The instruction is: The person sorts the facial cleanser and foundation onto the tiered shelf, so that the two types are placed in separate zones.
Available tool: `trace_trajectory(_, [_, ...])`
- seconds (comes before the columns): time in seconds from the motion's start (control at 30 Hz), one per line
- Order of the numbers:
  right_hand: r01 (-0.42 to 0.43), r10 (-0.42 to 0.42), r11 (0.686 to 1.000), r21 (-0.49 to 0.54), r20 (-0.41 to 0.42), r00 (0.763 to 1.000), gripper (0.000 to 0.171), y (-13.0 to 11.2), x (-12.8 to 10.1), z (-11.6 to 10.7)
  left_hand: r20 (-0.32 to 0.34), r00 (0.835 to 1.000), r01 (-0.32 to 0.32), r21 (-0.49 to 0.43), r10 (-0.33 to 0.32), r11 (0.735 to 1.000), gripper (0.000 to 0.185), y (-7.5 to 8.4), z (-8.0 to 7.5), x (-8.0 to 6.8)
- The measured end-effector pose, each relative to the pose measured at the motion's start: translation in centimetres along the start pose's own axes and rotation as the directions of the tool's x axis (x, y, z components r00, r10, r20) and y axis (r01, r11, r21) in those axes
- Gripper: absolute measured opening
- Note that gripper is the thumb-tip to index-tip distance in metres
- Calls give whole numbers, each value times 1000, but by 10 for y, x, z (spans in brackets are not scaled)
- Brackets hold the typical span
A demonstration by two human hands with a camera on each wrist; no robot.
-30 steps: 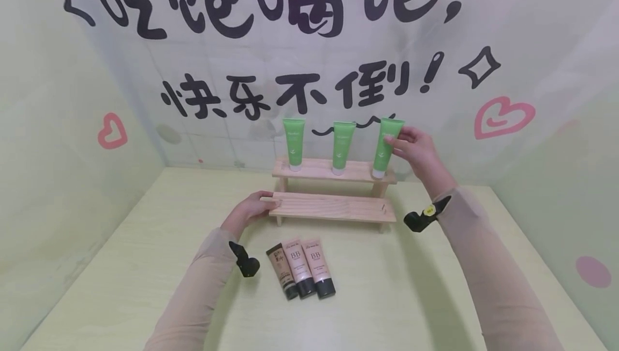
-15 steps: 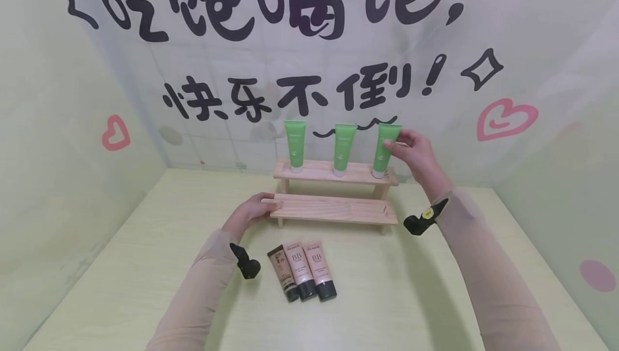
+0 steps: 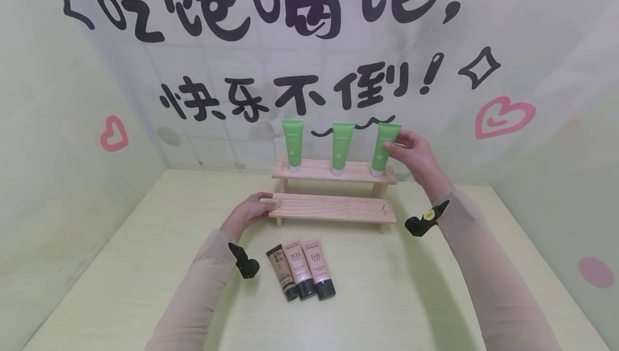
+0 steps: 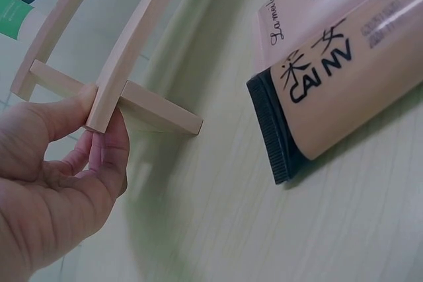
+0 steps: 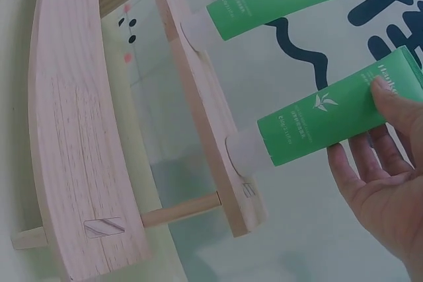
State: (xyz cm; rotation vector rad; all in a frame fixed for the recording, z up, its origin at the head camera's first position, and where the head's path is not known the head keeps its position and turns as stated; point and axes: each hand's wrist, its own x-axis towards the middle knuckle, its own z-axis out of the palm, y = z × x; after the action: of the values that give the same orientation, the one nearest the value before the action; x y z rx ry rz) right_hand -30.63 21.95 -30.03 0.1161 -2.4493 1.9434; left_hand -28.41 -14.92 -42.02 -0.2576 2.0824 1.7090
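My right hand [image 3: 417, 158] holds a green squeeze tube [image 3: 385, 147] between thumb and fingers at the right end of the upper shelf. In the right wrist view that tube [image 5: 330, 113] has its white cap right at the shelf board. Two more green tubes stand cap-down on the same board, one in the middle [image 3: 342, 147] and one at the left [image 3: 293, 144]. With thumb above and fingers below, my left hand [image 4: 66, 176] pinches the left end of the lower board of the two-step wooden stand [image 3: 333, 207].
In front of the stand lie two pink BB cream tubes [image 3: 316, 265] and a brown tube [image 3: 281, 270], black caps toward me. A printed backdrop [image 3: 251, 44] rises behind the stand, with pale walls on both sides of the table [image 3: 377, 308].
The right-hand green tube has shifted slightly left, its top tilting a little less to the right, with my right hand still on it. My left hand stays at the stand.
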Motion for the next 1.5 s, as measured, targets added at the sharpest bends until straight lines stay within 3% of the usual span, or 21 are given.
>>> trace_trajectory(0.4, [-13,14,999,-31,23,1000,63,7,-9,-1,13,1000,-6,0,6,1000,56,-1,0,-3])
trace_trajectory(1.1, [-194,193,979,61,14,981,64,31,-32,0,11,1000,-2,29,2,1000,56,-5,-2,-2])
trace_trajectory(1.5, [-195,192,978,71,54,980,67,44,-40,-1,11,1000,0,26,0,1000,55,-3,-1,-2])
